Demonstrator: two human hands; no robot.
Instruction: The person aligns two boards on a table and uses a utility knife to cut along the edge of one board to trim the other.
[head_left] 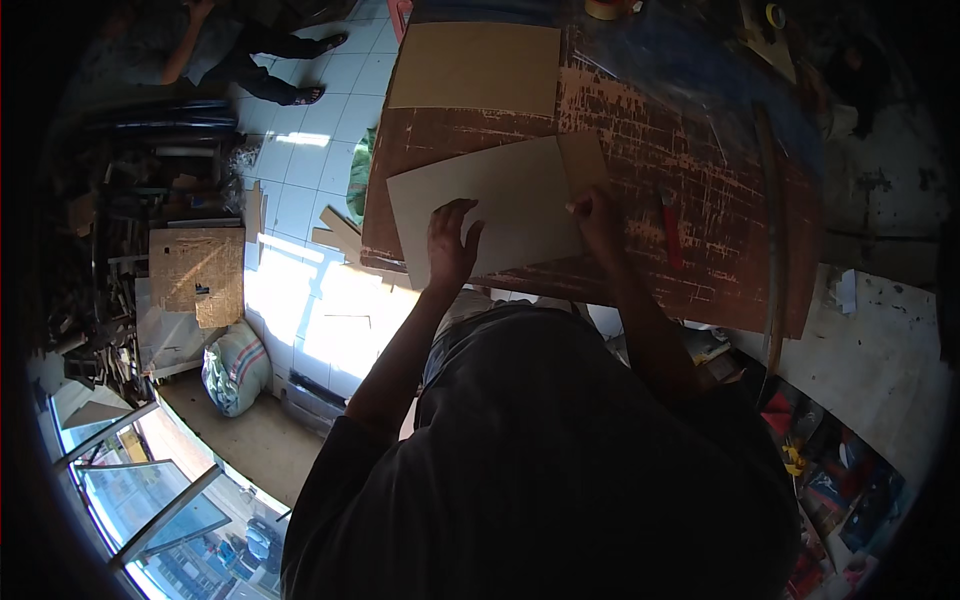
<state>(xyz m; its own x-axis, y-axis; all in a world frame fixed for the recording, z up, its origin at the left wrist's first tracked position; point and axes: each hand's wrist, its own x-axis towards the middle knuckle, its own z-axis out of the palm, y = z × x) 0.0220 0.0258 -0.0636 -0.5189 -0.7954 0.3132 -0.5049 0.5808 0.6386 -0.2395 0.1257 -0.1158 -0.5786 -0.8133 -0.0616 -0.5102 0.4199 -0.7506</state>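
Head view: pressing flat pale cardboard sheet (490, 205) onto worn red-brown wooden bench (700, 170) with spread-open left hand (450, 245), keeping closed right hand (597, 218), apparently gripping something small, steady at edge.

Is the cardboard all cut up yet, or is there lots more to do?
Looks early. One brown sheet lies flat at the table's far end, apart from the work. The left hand presses the pale sheet flat; the right hand works at its right edge. That sheet still looks whole. The red-handled tool lies untouched.
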